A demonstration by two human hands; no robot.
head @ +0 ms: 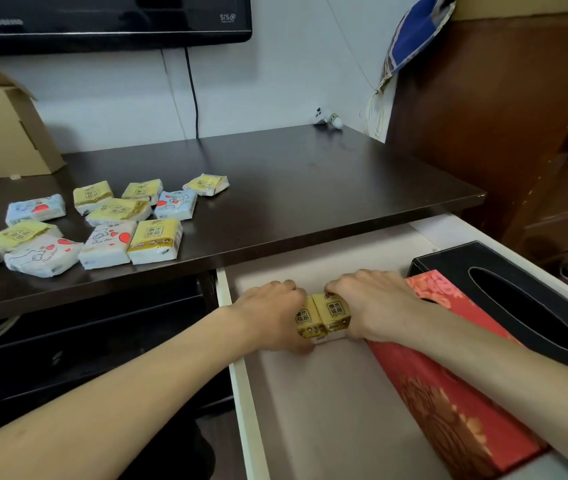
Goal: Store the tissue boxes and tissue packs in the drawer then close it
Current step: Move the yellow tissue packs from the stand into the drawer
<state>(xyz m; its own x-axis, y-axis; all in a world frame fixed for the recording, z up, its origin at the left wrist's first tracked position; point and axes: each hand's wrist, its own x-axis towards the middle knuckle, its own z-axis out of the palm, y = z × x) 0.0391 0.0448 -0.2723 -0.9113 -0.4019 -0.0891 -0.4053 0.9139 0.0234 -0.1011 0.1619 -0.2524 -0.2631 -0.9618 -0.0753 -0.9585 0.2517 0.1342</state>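
The white drawer (pixel 241 386) stands pulled open under the dark desk. Inside it, my left hand (pixel 270 311) and my right hand (pixel 369 304) each hold a yellow tissue pack; the left pack (pixel 305 322) and the right pack (pixel 336 315) are pressed side by side, upright on the drawer floor. A red patterned tissue box (pixel 445 386) lies in the drawer right of my hands. A black tissue box (pixel 518 299) with an oval slot lies beyond it by the right wall. Several yellow and white-blue tissue packs (pixel 102 223) lie scattered on the desk's left part.
The dark desk top (pixel 310 188) overhangs the drawer's back. A cardboard box (pixel 1 133) stands at the back left under a black TV (pixel 102 19). A brown wooden cabinet (pixel 500 116) rises on the right. Cables hang below the desk on the left.
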